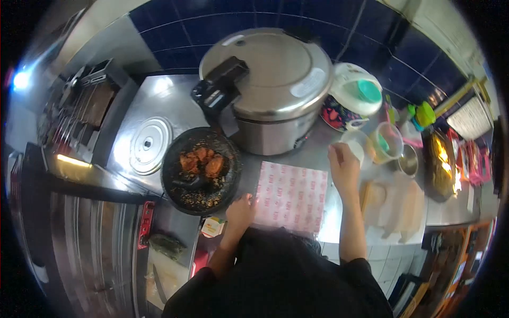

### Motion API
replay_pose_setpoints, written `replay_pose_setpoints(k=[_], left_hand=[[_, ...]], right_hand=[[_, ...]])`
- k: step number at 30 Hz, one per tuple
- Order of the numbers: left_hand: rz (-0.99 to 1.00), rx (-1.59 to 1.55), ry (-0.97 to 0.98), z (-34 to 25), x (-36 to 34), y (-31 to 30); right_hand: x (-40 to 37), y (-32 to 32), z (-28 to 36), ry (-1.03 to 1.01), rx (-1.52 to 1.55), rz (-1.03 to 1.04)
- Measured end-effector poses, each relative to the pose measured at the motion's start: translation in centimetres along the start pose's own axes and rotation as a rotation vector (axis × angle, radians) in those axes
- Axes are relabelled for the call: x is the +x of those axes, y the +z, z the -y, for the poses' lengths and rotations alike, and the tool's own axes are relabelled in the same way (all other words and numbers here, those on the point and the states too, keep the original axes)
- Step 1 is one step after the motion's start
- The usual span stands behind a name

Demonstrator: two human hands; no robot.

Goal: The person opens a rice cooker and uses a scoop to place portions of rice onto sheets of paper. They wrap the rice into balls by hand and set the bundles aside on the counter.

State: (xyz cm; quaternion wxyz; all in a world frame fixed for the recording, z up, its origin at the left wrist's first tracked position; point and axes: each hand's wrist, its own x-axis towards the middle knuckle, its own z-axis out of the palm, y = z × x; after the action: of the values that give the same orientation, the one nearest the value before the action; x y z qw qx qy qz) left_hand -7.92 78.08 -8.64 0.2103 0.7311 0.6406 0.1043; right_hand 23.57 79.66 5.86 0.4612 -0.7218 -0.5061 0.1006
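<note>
A sheet of white wrapping paper (pixel 291 196) printed with pink lies flat on the steel counter in front of me. My left hand (pixel 241 211) is closed at the paper's left edge, its fingertips against that edge. Just left of it stands a dark stone mortar (pixel 201 204) with pieces of fried meat (pixel 201 161) among brown crumbs and a dark pestle (pixel 191 183). Past the paper's upper right corner, my right hand (pixel 344 161) is closed beside a whitish round container (pixel 356 148); whatever its fingers hold is hidden.
Behind the paper stands a big steel rice cooker (pixel 270 79) with a black handle. Right of it are a white patterned pot (pixel 352 90), a clear plastic jug (pixel 387 143) and a metal bowl (pixel 408 160). Brown paper (pixel 405 206) lies at the right. A round lid (pixel 151 146) rests left.
</note>
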Motion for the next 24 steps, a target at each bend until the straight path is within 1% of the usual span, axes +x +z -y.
replay_pose_setpoints(k=[2, 3, 4, 6, 7, 8, 9, 11, 12, 14, 15, 16, 17, 18, 19, 20, 22, 24], left_hand=[[-0.058, -0.189, 0.034, -2.6, 1.5, -3.5], [-0.129, -0.2, 0.065, -3.5, 2.3, -4.5], [-0.14, -0.196, 0.062, -4.2, 2.8, -5.3], [-0.236, -0.332, 0.199, -5.3, 3.9, -6.4], [-0.275, -0.328, 0.257, -5.4, 4.2, -6.5], [-0.287, -0.328, 0.267, -5.5, 4.2, -6.8], [-0.231, -0.42, 0.241, -5.6, 3.5, -7.2], [-0.148, -0.557, 0.2, -4.4, 2.4, -6.5], [-0.122, -0.605, 0.184, -3.3, 1.7, -5.3], [-0.065, -0.624, 0.147, -1.0, 0.3, -3.6], [-0.031, -0.642, 0.087, -0.2, -0.2, -2.9], [0.009, -0.657, 0.03, 0.3, -0.7, -2.6], [0.031, -0.663, 0.064, 1.0, -1.3, -2.0], [0.013, -0.663, 0.02, 1.9, -1.5, -1.5], [-0.006, -0.661, -0.026, 2.3, -0.8, -1.4], [0.015, -0.662, 0.0, 2.1, 0.1, -2.0], [0.057, -0.757, -0.092, 1.6, 0.9, -3.3], [0.077, -0.73, -0.056, 0.9, 2.4, -4.6]], right_hand=[[3.2, 1.2, 4.9, -0.449, -0.083, -0.033], [4.7, 1.9, 7.7, -0.618, -0.161, 0.002], [6.3, 2.8, 10.4, -0.785, -0.244, 0.032], [9.8, 5.6, 15.5, -1.042, -0.331, 0.056], [11.6, 7.7, 17.0, -1.136, -0.374, -0.019], [13.2, 9.6, 17.8, -1.23, -0.42, -0.097], [14.3, 10.8, 18.4, -1.237, -0.424, -0.11], [16.0, 12.6, 19.5, -1.398, -0.518, 0.106], [16.6, 13.3, 19.9, -1.407, -0.527, 0.102], [17.7, 13.6, 20.2, -1.386, -0.598, 0.339], [18.2, 13.5, 20.2, -1.472, -0.6, 0.313], [18.5, 13.4, 20.1, -1.452, -0.638, 0.308], [18.5, 13.5, 20.1, -1.505, -0.635, 0.283], [18.6, 13.5, 20.2, -1.559, -0.63, 0.254], [18.5, 13.2, 20.5, -1.537, -0.663, 0.24], [18.1, 12.6, 20.9, -1.528, -0.638, 0.243], [18.4, 12.6, 20.7, -1.51, -0.623, 0.249], [18.7, 13.5, 20.0, -1.634, -0.509, 0.208]])
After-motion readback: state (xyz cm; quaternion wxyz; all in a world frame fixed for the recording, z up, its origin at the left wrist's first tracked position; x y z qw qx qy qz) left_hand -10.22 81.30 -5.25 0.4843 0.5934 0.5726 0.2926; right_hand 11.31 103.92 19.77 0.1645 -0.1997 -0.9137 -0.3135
